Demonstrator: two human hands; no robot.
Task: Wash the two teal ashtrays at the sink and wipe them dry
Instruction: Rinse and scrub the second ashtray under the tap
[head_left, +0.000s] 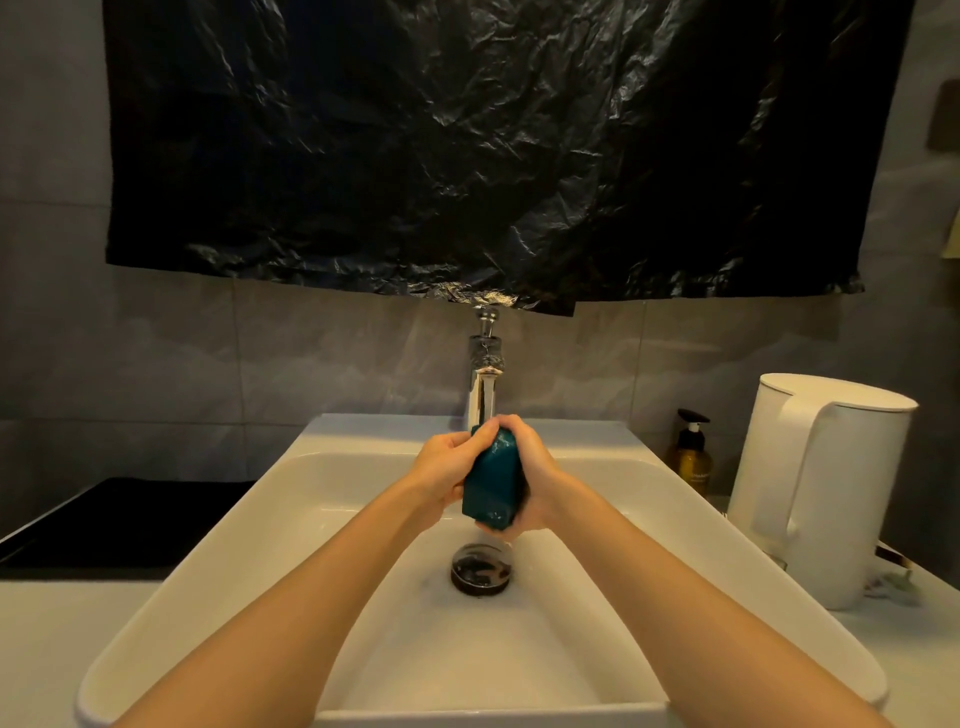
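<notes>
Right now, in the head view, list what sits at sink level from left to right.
From the left: black flat panel → left hand → teal ashtray, gripped by both hands → right hand → amber pump bottle → white electric kettle.

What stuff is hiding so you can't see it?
Head view:
- Inside of the teal ashtray: turned away, gripped by left hand and right hand.
- Running water: hands block the faucet spout.
- Label on soap bottle: too small, dim.
- Wall behind the black plastic sheet: covered.
</notes>
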